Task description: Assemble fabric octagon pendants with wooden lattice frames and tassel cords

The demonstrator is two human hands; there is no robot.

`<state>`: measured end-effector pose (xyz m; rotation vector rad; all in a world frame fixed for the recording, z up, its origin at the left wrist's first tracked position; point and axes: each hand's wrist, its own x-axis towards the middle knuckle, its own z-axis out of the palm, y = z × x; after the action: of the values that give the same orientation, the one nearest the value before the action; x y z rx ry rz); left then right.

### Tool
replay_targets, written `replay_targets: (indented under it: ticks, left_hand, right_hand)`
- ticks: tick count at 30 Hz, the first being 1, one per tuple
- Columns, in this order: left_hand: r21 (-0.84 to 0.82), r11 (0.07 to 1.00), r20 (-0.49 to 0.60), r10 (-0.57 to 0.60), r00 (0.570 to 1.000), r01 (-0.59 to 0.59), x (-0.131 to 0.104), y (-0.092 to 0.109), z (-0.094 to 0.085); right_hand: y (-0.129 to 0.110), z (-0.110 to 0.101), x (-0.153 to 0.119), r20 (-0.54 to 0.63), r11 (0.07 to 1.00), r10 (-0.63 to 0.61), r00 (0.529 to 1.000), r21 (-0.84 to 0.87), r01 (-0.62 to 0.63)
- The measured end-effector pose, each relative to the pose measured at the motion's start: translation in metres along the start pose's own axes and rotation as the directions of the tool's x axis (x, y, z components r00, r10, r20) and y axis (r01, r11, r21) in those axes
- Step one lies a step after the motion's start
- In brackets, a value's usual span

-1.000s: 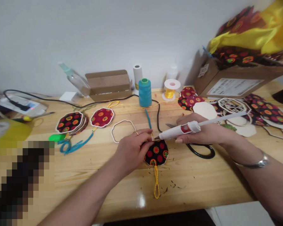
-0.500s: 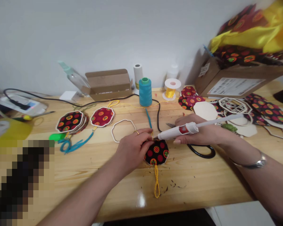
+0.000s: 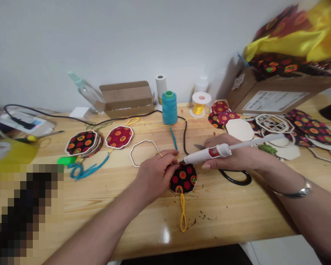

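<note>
Below the wall (image 3: 99,40), the counter (image 3: 143,228) is covered with scattered pieces; clock directions are read from the patch (image 3: 183,177). Between 1 and 2 o'clock, the box (image 3: 278,97) is heaped with cloth (image 3: 287,48). At 2 o'clock, the right hand (image 3: 238,156) is wrapped round the glue gun (image 3: 205,155); at 9 o'clock, the left hand (image 3: 154,175) is set apart from it, the patch's 11 o'clock edge being pinched by thumb and fingertips. At 11 o'clock, the carton (image 3: 128,98) is placed by the wall. The gun's tip is held at the patch's 12 o'clock edge; contact cannot be told. The scissors (image 3: 240,183) are laid at 3 o'clock, partly hidden. The stack (image 3: 82,144) is seen at 10 o'clock, with the frame (image 3: 131,157) nearer. Near 12 o'clock, the spool (image 3: 169,109) is stood upright. At 6 o'clock, the loop (image 3: 182,203) is stretched from the patch.
</note>
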<state>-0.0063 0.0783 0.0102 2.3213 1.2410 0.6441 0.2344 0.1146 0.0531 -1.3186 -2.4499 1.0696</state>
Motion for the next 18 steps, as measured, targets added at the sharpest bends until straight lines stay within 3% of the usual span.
replay_targets:
  ticks: [18]
  left_hand:
    - [-0.002, 1.000, -0.007, 0.013, 1.000, -0.013, -0.001, -0.001, 0.001]
  right_hand:
    - [0.009, 0.005, 0.000, -0.045, 0.987, -0.108, 0.993, 0.116, 0.113]
